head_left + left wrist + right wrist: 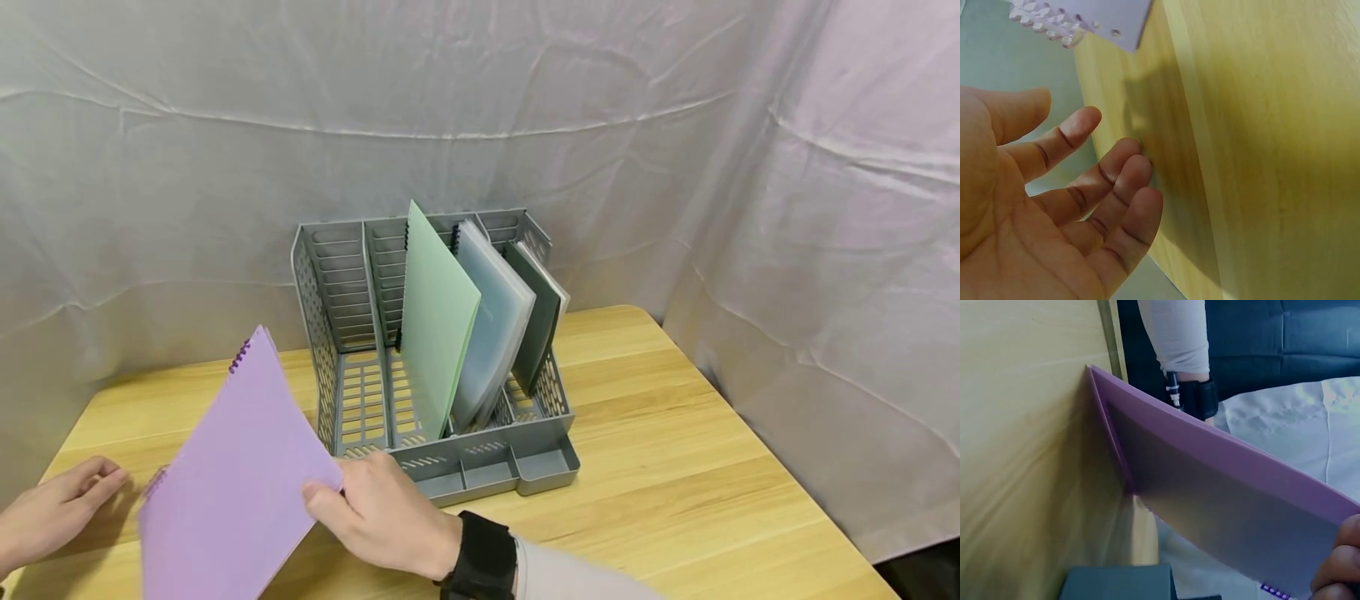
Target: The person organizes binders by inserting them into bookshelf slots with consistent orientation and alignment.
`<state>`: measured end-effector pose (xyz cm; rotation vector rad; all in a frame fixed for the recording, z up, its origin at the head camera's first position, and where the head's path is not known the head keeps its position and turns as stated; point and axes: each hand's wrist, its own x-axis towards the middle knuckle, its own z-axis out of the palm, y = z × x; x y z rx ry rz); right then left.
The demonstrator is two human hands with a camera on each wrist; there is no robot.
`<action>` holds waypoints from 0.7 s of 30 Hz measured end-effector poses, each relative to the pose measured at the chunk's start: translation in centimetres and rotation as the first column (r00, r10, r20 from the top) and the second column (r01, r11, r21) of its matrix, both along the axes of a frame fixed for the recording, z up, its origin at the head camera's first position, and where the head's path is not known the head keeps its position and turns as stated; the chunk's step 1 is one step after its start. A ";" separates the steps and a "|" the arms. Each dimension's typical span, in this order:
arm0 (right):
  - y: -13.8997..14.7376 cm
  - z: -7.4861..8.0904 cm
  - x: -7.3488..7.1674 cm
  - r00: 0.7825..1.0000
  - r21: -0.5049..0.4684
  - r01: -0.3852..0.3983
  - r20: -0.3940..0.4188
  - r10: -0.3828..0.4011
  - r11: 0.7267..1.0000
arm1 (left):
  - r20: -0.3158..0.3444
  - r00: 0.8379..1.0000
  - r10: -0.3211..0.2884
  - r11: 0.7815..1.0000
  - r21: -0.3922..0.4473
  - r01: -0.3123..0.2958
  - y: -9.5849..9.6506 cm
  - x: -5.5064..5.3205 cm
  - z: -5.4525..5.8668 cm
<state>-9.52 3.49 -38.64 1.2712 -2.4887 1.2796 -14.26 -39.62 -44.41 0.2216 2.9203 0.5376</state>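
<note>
A purple spiral-bound notebook [232, 475] stands tilted over the left front of the table, its dark purple coil on the upper left. My right hand [393, 517] pinches its right edge, thumb on the near cover. In the right wrist view the notebook's other cover [1210, 481] slants across, and a lower corner meets the wooden surface. My left hand [56, 512] is to the left of the notebook, apart from it. Its fingers [1122, 181] are loosely bent with nothing in them, in the left wrist view.
A grey desktop file rack [375, 325] with dividers stands at the back of the wooden table [675, 467]. Upright in it are a green notebook [435, 325], a translucent blue-white one [491, 317] and a dark one [534, 325]. Small trays [547, 467] line its front. Grey cloth [450, 100] hangs behind.
</note>
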 end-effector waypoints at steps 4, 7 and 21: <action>0.5 0.5 -0.2 1.000 0.000 -0.012 0.010 0.012 1.000 | -0.006 1.000 -0.008 1.000 0.008 0.008 0.4 -0.4 0.1; 0.9 0.9 -0.2 1.000 -0.007 -0.027 0.003 0.027 1.000 | -0.057 0.998 -0.026 0.999 0.045 0.028 0.7 -0.5 0.0; 2.7 3.5 -0.4 0.995 -0.013 -0.073 -0.072 0.072 0.997 | -0.091 0.994 -0.059 0.997 0.044 0.063 1.9 -0.4 0.1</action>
